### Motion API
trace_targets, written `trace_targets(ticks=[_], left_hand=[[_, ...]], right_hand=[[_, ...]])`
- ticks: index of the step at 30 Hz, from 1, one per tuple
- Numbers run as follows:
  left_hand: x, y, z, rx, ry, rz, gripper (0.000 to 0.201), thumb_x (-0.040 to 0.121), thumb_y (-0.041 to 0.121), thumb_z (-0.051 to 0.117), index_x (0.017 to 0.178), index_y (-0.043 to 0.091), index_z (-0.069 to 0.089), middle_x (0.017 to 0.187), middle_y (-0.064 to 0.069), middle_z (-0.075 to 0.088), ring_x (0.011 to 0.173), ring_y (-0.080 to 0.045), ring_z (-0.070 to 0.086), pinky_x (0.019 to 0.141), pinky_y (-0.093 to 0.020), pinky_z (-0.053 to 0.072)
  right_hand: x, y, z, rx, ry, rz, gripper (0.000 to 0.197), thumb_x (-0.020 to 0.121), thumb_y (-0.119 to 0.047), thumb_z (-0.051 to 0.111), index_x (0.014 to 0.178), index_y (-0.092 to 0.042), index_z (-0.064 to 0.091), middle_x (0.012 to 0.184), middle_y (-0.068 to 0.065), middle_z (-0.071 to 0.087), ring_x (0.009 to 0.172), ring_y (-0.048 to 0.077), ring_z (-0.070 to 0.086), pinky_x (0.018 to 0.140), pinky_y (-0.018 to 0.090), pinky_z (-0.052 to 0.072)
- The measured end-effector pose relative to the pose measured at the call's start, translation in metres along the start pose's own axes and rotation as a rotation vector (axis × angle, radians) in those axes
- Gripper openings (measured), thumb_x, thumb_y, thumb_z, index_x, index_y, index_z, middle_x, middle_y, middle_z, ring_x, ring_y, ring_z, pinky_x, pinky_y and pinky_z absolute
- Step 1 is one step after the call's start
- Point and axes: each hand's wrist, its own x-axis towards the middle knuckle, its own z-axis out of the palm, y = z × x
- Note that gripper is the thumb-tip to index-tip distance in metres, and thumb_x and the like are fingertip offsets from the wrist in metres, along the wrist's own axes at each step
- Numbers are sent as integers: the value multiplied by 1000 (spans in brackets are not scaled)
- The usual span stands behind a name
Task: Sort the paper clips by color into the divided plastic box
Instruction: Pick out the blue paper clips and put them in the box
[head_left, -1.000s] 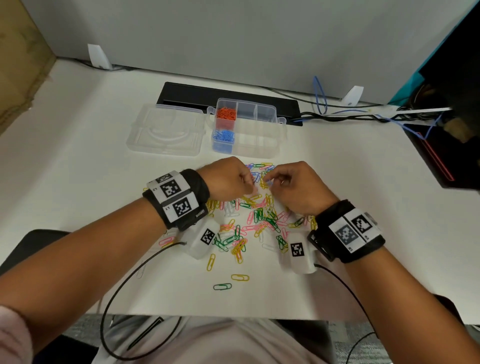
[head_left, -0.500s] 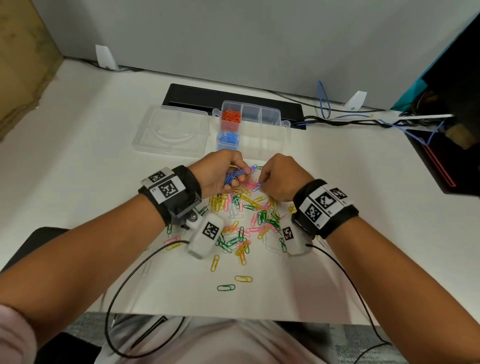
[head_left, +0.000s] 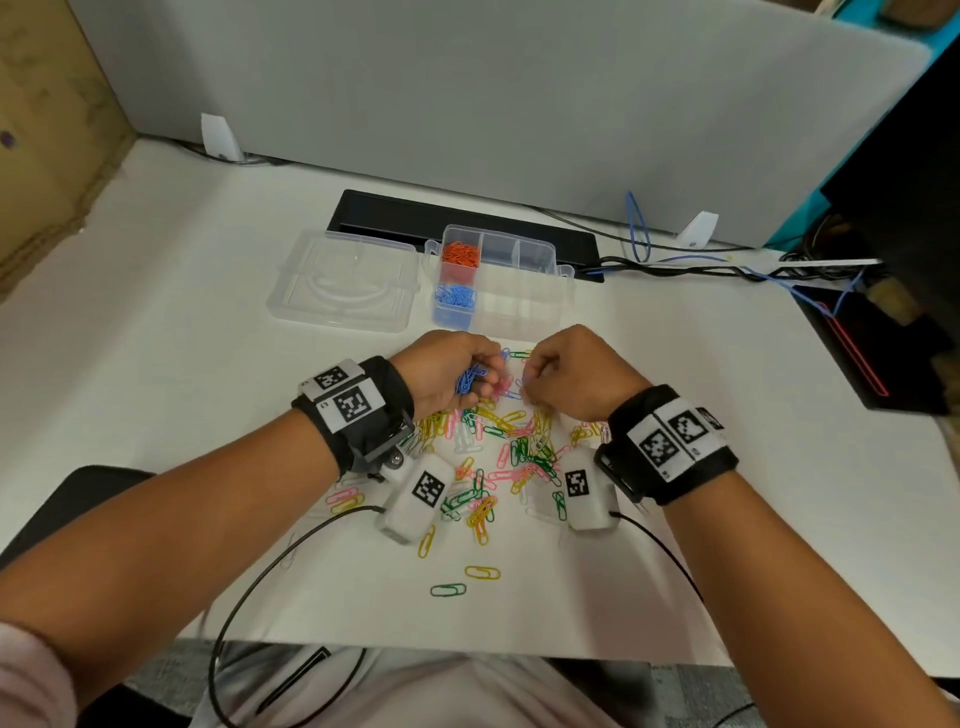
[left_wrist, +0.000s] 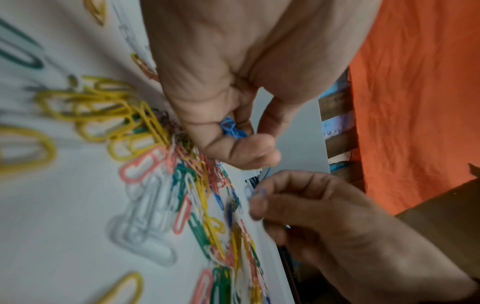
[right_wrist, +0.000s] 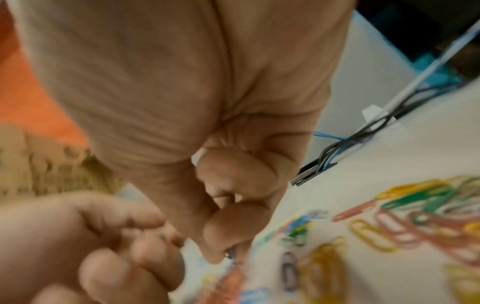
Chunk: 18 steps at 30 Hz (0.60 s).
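White table (head_left: 156, 312) backed by a grey partition (head_left: 467, 104), cables (head_left: 727, 270) at far right. Since half a second ago both hands sit slightly farther over the loose clip pile (head_left: 498, 457): left hand (head_left: 447, 374) still curled around a bunch of blue clips (head_left: 470, 379), right hand (head_left: 566, 374) pinching one small clip with its fingertips (right_wrist: 215, 255), colour blurred. Divided box (head_left: 524, 301) stands just beyond the hands, orange clips (head_left: 460, 253) far-left cell, blue (head_left: 454, 297) near-left; open lid (head_left: 343, 280) lies left.
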Motion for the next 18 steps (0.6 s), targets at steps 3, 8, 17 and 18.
trace_targets(ticks=[3,8,17,18], left_hand=[[0,-3,3,-136,-58,-34,27,101,27,46,88,7,60,75,-8,60,58,-16,56,50,-21,49],[1,-3,8,-212,-123,-135,35,100,32,46,69,15,45,57,0,46,41,-8,36,31,-15,26],[14,6,9,740,-58,252,16,84,21,75,99,19,79,97,9,74,93,-7,66,85,-19,51],[15,7,10,833,-57,249,18,83,21,76,101,20,78,100,8,74,95,-8,65,89,-22,51]], right_hand=[[-10,-14,-6,349,27,-49,4,85,-5,73,82,-4,73,64,8,68,50,9,59,44,19,44],[6,-9,-10,263,195,-107,14,88,-8,70,78,-15,77,70,-3,70,59,4,60,61,22,51],[20,8,7,-204,4,186,23,74,-26,81,86,-8,71,86,6,70,83,22,66,67,30,53],[20,9,8,-199,-9,182,18,75,-21,78,86,-8,71,87,6,70,85,22,67,70,31,55]])
